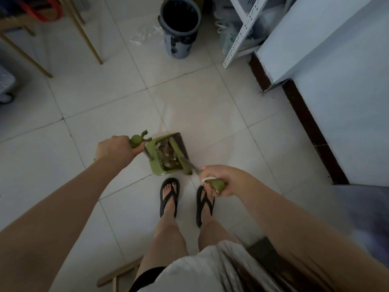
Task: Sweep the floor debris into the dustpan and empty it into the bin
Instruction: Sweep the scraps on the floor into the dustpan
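A green dustpan (154,163) stands on the white tiled floor just ahead of my feet, with brownish debris (167,153) piled inside it. My left hand (114,147) grips the green top of the dustpan handle (137,140). My right hand (216,181) is closed around the green broom handle (215,184); the broom's head (179,154) lies in the pan over the debris. A round grey bin (181,28) with a dark liner stands at the far end of the floor, well beyond the pan.
Gold chair or table legs (88,39) stand at the upper left. A white perforated rack (242,32) with plastic bags and a white wall with dark skirting (311,127) run along the right. A clear plastic bag (145,35) lies beside the bin. My sandalled feet (169,197) are below the pan.
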